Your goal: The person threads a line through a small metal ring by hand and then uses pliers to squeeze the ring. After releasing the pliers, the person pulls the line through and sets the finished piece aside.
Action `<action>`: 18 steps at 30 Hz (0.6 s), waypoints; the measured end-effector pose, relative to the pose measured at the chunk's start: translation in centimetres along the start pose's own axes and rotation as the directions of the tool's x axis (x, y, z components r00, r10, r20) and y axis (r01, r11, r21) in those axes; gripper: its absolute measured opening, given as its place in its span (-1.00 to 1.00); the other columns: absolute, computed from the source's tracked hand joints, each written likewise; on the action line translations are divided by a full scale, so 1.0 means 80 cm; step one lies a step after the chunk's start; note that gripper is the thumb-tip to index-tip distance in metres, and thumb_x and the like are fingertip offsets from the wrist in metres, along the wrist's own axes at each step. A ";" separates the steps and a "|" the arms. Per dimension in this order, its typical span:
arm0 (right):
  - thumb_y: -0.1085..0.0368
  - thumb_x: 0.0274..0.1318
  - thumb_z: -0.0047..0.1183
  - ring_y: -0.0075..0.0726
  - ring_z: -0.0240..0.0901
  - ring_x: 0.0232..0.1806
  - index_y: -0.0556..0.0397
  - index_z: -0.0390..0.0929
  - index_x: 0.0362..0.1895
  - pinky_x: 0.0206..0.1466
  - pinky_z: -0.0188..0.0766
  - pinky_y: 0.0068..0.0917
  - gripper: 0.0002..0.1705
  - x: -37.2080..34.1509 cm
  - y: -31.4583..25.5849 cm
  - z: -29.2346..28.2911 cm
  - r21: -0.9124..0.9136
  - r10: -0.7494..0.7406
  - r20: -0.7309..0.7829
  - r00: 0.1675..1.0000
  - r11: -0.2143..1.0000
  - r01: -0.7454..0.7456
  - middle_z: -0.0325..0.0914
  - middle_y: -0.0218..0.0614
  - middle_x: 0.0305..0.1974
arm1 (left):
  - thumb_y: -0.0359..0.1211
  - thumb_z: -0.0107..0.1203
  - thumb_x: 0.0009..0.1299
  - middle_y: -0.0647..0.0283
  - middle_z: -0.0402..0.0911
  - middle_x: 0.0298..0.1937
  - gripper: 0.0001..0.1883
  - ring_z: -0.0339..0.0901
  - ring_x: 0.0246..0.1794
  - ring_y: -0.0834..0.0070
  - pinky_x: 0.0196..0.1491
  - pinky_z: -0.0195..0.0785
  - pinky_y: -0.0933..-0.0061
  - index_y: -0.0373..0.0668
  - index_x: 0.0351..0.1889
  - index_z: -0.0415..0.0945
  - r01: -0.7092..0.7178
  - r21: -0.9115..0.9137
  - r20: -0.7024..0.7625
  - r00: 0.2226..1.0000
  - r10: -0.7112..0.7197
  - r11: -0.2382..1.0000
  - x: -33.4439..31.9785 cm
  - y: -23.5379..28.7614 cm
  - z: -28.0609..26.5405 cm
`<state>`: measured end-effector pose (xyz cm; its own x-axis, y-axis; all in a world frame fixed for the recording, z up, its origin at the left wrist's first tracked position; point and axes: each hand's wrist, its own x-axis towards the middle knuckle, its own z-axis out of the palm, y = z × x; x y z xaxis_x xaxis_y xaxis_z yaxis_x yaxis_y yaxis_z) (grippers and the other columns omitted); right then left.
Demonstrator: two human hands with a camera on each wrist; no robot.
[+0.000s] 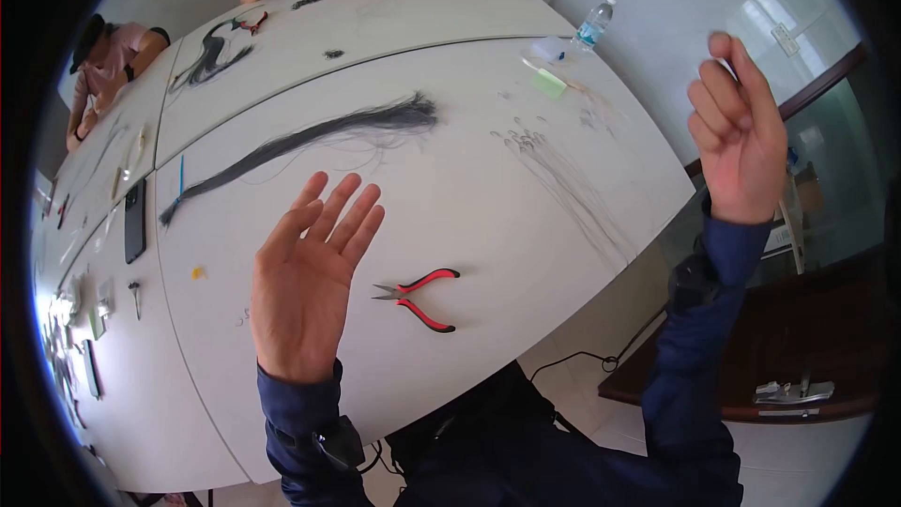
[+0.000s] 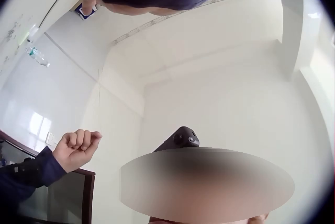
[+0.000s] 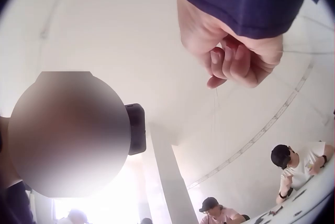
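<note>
My right hand (image 1: 737,127) is raised beyond the table's right edge, index finger and thumb together, the other fingers curled. From its fingertips runs a thin, pale strand (image 2: 99,101), which also shows faintly in the right wrist view; its kind I cannot tell. My left hand (image 1: 314,282) is held over the table, palm up, fingers extended and apart, nothing on the palm. Just right of it lie needle-nose pliers (image 1: 404,299) with red and black handles spread. Beyond the fingertips is a long bundle of dark strands (image 1: 310,139), tied with a blue tie (image 1: 181,176).
Several fine looped wires (image 1: 563,178) lie at the table's right side. Behind them are a green sticky note (image 1: 548,84) and a water bottle (image 1: 594,24). A black phone (image 1: 136,221) and a yellow bit (image 1: 198,273) lie left. Two people work at the far sides.
</note>
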<state>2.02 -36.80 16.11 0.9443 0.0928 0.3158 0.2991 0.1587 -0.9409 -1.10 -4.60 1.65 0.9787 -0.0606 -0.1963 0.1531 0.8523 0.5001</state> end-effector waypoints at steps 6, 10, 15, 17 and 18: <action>0.17 0.49 -0.07 -0.76 -0.22 -0.64 0.17 0.48 0.12 -0.60 -0.24 -0.66 -0.65 0.087 0.029 0.013 -0.139 0.042 0.017 0.999 0.989 -0.039 -0.09 -0.68 -0.60 | -0.36 -0.16 0.50 -0.29 0.05 0.54 -0.32 0.06 0.57 -0.05 0.57 -0.02 -0.05 -0.40 0.55 -0.09 -0.315 0.043 0.096 0.946 0.310 0.948 -0.027 0.027 0.011; 0.15 0.47 -0.04 -0.78 -0.20 -0.62 0.19 0.53 0.09 -0.59 -0.22 -0.65 -0.63 0.109 0.050 0.005 -0.283 0.028 -0.086 0.996 0.958 -0.052 -0.08 -0.69 -0.59 | -0.38 -0.18 0.52 -0.06 0.24 0.42 -0.33 0.18 0.44 0.11 0.48 0.06 0.07 -0.34 0.56 -0.09 -0.453 -0.065 0.278 0.848 0.452 0.889 -0.056 0.063 -0.002; 0.20 0.47 -0.06 -0.76 -0.20 -0.63 0.20 0.48 0.16 -0.60 -0.21 -0.65 -0.63 0.119 0.051 -0.074 -0.277 -0.017 -0.238 0.971 0.959 -0.052 -0.07 -0.68 -0.60 | -0.45 -0.24 0.53 0.21 0.30 -0.11 -0.52 0.26 -0.08 0.37 0.06 0.19 0.24 -0.30 0.41 0.08 -0.562 -0.093 0.402 0.734 0.548 0.822 -0.077 0.087 -0.016; 0.21 0.47 -0.06 -0.76 -0.20 -0.63 0.20 0.47 0.18 -0.61 -0.21 -0.65 -0.63 0.110 0.046 -0.106 -0.248 -0.014 -0.321 0.947 0.966 -0.070 -0.06 -0.68 -0.60 | -0.48 -0.27 0.52 0.23 0.21 -0.20 -0.58 0.20 -0.15 0.39 -0.01 0.16 0.22 -0.29 0.34 0.12 -0.555 -0.115 0.339 0.758 0.558 0.824 -0.079 0.090 -0.013; 0.22 0.47 -0.07 -0.76 -0.20 -0.63 0.20 0.46 0.18 -0.62 -0.21 -0.65 -0.64 0.104 0.044 -0.122 -0.231 -0.015 -0.354 0.935 0.970 -0.072 -0.06 -0.68 -0.61 | -0.48 -0.27 0.51 0.23 0.22 -0.20 -0.60 0.21 -0.14 0.39 -0.01 0.16 0.23 -0.28 0.32 0.14 -0.556 -0.120 0.363 0.747 0.557 0.823 -0.081 0.090 -0.012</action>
<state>12.24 -45.04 14.25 0.9272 -0.2639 0.2658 0.2536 -0.0800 -0.9640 -6.45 2.46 5.72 0.8660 0.2406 0.4384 -0.4340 0.7971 0.4198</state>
